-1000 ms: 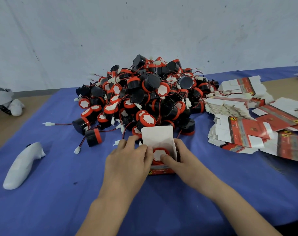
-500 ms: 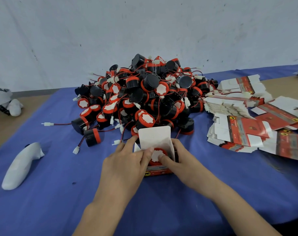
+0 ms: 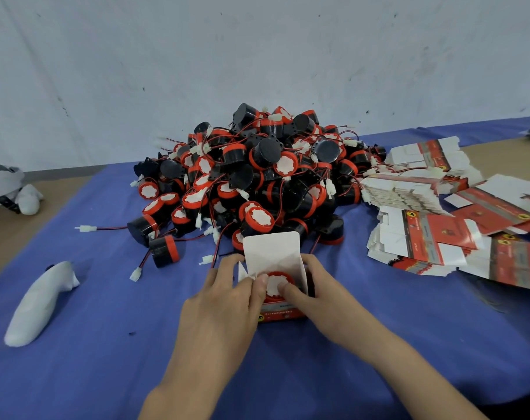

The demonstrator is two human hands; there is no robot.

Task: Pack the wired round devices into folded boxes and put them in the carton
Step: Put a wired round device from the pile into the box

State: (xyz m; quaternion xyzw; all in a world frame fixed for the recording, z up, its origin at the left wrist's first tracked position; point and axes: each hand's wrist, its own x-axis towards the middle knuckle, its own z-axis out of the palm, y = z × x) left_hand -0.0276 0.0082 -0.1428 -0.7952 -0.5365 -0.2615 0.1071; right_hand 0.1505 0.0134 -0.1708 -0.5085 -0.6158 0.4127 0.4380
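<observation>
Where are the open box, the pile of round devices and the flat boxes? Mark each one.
open box (image 3: 271, 253): head view, raised white flap.
pile of round devices (image 3: 257, 183): head view, middle of the heap.
flat boxes (image 3: 433, 237): head view, top red panel.

Box (image 3: 280, 313) lettering illegibly small

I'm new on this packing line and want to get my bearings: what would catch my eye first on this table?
A big heap of black-and-red wired round devices fills the middle of the blue cloth. In front of it the left hand and right hand hold a small box, flap up, with one device seated inside; flat red-and-white box blanks lie fanned out on the right.
</observation>
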